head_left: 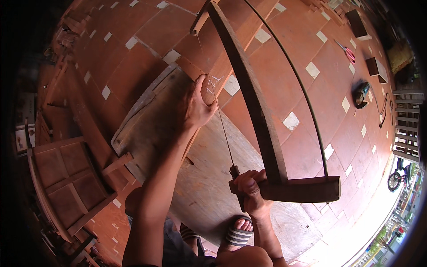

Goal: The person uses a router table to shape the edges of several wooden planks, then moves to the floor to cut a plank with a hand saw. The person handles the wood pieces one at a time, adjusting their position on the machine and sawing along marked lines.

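Observation:
My right hand [253, 191] is wrapped around the handle at the near end of a wooden frame saw [249, 84]. The saw's thin blade slants away from that hand and crosses a reddish-brown wooden board [227, 60] close to some white chalk marks. My left hand [200, 104] grips the board across its width beside the blade, thumb and fingers spread to either side. Under the board is a worn grey wooden slab [222, 147]. My left hand and forearm hide part of the board's near end. How deep the blade has cut cannot be made out.
A panelled wooden piece [73, 178] and long timbers lie on the left. Over the tiled floor to the right are pink-handled scissors [349, 54], a corded power tool [361, 94] and wooden blocks [377, 70]. My sandalled foot [240, 231] rests on the slab.

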`<state>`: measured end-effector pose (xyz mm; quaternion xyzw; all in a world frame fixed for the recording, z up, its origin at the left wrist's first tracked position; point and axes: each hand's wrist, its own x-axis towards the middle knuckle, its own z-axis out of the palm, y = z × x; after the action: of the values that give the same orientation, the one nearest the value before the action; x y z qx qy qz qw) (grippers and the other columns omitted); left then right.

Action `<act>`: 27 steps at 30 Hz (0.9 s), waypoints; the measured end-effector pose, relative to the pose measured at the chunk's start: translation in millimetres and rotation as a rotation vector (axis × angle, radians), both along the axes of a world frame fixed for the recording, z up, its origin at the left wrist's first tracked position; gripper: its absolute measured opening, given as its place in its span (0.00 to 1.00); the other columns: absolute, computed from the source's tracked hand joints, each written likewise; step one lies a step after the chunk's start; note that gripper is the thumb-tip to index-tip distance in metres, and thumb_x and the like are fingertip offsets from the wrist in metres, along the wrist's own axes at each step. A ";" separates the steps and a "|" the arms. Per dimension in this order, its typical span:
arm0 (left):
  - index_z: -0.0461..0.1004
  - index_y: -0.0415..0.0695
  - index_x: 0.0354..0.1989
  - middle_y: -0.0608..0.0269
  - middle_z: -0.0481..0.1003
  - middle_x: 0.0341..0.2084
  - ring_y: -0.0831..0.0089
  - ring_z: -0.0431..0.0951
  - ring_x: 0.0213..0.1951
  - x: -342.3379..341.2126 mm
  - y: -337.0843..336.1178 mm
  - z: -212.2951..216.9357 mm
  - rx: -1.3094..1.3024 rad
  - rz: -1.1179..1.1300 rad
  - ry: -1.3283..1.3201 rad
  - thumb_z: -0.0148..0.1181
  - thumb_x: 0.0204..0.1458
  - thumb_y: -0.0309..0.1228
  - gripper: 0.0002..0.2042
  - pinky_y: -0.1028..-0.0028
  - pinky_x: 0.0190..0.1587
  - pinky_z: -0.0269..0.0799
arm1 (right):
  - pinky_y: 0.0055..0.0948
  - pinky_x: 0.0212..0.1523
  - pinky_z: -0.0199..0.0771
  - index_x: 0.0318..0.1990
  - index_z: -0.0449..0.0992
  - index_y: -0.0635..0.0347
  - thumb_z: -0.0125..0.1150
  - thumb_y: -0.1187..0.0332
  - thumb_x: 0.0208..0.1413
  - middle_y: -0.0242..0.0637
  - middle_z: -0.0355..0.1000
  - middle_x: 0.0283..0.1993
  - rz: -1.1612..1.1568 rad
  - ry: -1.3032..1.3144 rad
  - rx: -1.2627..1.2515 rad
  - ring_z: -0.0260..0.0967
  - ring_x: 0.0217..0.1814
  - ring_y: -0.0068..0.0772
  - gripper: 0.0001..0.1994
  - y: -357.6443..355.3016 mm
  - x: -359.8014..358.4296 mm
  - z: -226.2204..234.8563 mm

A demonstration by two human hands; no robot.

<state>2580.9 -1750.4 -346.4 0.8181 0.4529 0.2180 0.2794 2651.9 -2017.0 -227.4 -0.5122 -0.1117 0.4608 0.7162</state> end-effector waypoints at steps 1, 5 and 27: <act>0.60 0.37 0.68 0.42 0.71 0.59 0.46 0.72 0.61 -0.2 0.6 0.1 -0.007 -0.007 -0.014 0.69 0.52 0.42 0.38 0.56 0.63 0.68 | 0.40 0.38 0.74 0.29 0.65 0.58 0.69 0.65 0.61 0.41 0.68 0.24 0.007 -0.003 -0.015 0.68 0.29 0.37 0.16 -0.5 0.2 0.1; 0.59 0.36 0.69 0.40 0.70 0.59 0.45 0.71 0.61 -1.3 0.6 -5.4 0.006 -0.036 -0.059 0.70 0.52 0.46 0.41 0.56 0.63 0.67 | 0.40 0.37 0.74 0.29 0.66 0.58 0.69 0.65 0.61 0.40 0.68 0.24 0.026 -0.046 -0.005 0.67 0.28 0.36 0.16 -4.0 1.1 -3.7; 0.57 0.45 0.73 0.44 0.72 0.51 0.47 0.74 0.55 -0.5 -3.1 -5.5 -0.001 0.017 0.061 0.70 0.48 0.40 0.42 0.55 0.58 0.71 | 0.29 0.33 0.66 0.33 0.76 0.65 0.61 0.63 0.68 0.32 0.69 0.27 0.112 -0.097 -0.031 0.64 0.29 0.27 0.14 5.6 14.0 -7.2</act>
<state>2580.4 -1753.5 -351.9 0.8203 0.4685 0.1948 0.2640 2666.0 -2011.4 -234.5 -0.5381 -0.1675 0.4762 0.6750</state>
